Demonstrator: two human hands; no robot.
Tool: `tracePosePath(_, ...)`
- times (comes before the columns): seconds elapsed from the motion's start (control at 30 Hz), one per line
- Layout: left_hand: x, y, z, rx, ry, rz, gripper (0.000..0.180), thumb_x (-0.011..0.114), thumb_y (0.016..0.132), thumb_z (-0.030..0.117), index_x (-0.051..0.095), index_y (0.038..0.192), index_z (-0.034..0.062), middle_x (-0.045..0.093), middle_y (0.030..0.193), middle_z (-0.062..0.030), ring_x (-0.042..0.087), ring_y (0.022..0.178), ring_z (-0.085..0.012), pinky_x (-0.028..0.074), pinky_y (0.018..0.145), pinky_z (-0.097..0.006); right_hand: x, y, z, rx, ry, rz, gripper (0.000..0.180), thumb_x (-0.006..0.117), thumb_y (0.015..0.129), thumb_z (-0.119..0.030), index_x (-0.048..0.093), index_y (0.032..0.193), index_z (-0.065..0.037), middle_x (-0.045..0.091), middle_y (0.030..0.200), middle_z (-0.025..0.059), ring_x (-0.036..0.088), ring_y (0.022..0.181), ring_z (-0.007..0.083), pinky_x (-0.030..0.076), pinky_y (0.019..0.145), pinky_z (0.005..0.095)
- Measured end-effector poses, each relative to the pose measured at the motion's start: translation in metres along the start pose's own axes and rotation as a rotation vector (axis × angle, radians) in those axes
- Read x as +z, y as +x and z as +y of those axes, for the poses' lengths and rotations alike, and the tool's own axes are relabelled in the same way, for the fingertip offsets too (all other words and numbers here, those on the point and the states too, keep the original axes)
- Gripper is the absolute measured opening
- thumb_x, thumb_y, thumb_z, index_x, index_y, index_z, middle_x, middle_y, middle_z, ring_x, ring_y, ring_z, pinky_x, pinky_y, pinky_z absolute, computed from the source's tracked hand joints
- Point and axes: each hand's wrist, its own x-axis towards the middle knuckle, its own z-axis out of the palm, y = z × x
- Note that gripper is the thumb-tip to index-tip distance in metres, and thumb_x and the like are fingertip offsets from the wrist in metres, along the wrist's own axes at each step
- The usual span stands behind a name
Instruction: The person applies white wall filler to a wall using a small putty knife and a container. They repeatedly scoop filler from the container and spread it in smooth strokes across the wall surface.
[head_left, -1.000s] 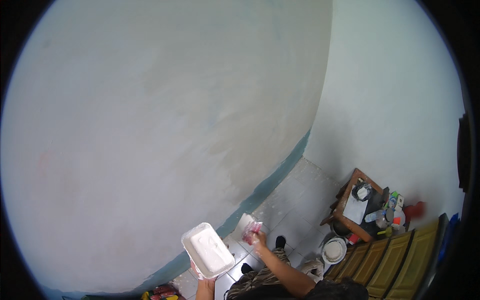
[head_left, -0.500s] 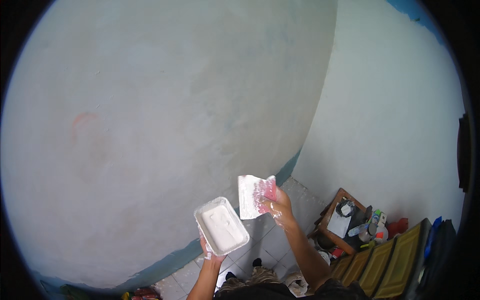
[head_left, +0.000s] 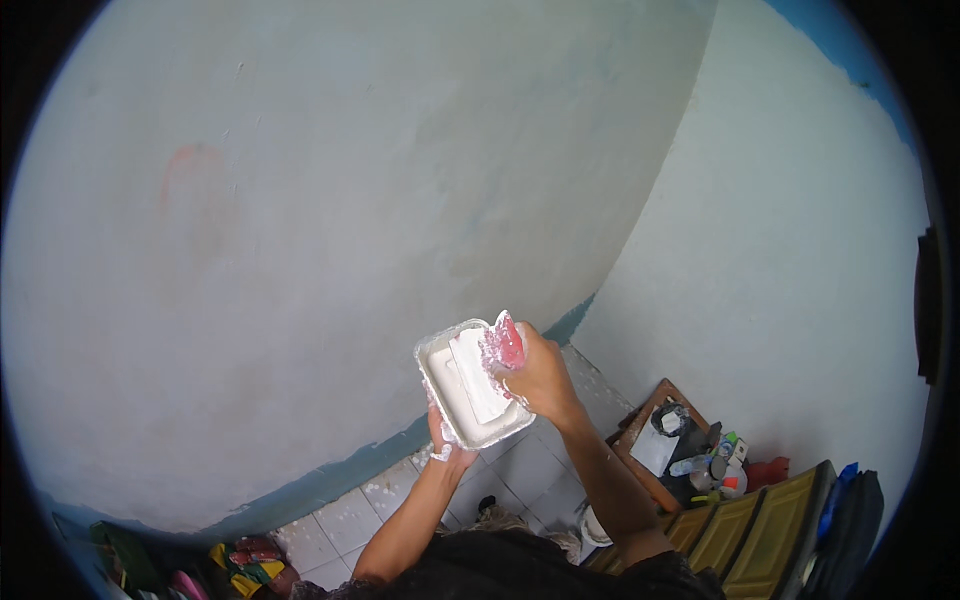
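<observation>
My left hand (head_left: 446,436) supports a shallow rectangular tray (head_left: 490,438) from below, its fingers partly hidden under it. White paste (head_left: 449,382) lies in the tray. In my right hand (head_left: 544,376) is a wide putty knife (head_left: 510,343) with a red, paste-smeared handle. Its broad blade, coated white, reaches down into the tray over the paste. White smears mark both hands. Ahead stands a patchy grey-white wall (head_left: 300,260), close to the tray.
To the right are a small wooden table (head_left: 632,440) crowded with jars and bottles, and a yellow-brown drawer unit (head_left: 760,535). Bags and colourful bundles (head_left: 250,565) lie at lower left. Tiled floor (head_left: 390,490) spreads below, spotted white. A second pale wall (head_left: 790,270) meets the first at a corner.
My right hand has brought the putty knife left and down, from beside the tray into it. The tray has moved up and slightly right in view.
</observation>
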Motion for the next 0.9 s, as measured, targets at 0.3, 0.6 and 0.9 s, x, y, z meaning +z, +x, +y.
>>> tracePosePath(0.3, -0.016, 0.002, -0.003, -0.041, -0.005, -0.010, 0.058, 0.034, 0.101, 0.050, 0.041, 0.145, 0.0127, 0.052, 0.140, -0.0087, 0.055, 0.124, -0.0277, 0.046, 0.106, -0.045, 0.016, 0.001, 0.005, -0.052, -0.142, -0.043, 0.034, 0.068, 0.074, -0.006, 0.053, 0.103, 0.006, 0.065, 0.085, 0.0285, 0.064, 0.086, 0.0465, 0.051, 0.078, 0.0489)
tracePosePath(0.6, -0.022, 0.000, -0.001, 0.003, 0.087, 0.024, 0.068, 0.031, 0.100, 0.061, 0.034, 0.149, 0.0146, 0.045, 0.147, -0.0065, 0.048, 0.132, -0.0245, 0.040, 0.111, -0.041, 0.043, 0.000, 0.009, -0.201, -0.592, -0.039, 0.032, 0.058, 0.075, 0.003, 0.056, 0.106, 0.004, 0.065, 0.075, 0.0254, 0.065, 0.073, 0.0449, 0.052, 0.065, 0.0518)
tracePosePath(0.9, -0.021, -0.004, 0.003, -0.025, 0.103, 0.080, 0.067, 0.024, 0.100, 0.063, 0.036, 0.148, 0.0162, 0.047, 0.144, -0.0059, 0.048, 0.131, -0.0236, 0.041, 0.110, -0.041, 0.071, -0.012, 0.008, -0.248, -0.510, -0.049, 0.036, 0.058, 0.074, 0.003, 0.055, 0.109, 0.004, 0.065, 0.076, 0.0253, 0.065, 0.071, 0.0444, 0.052, 0.065, 0.0514)
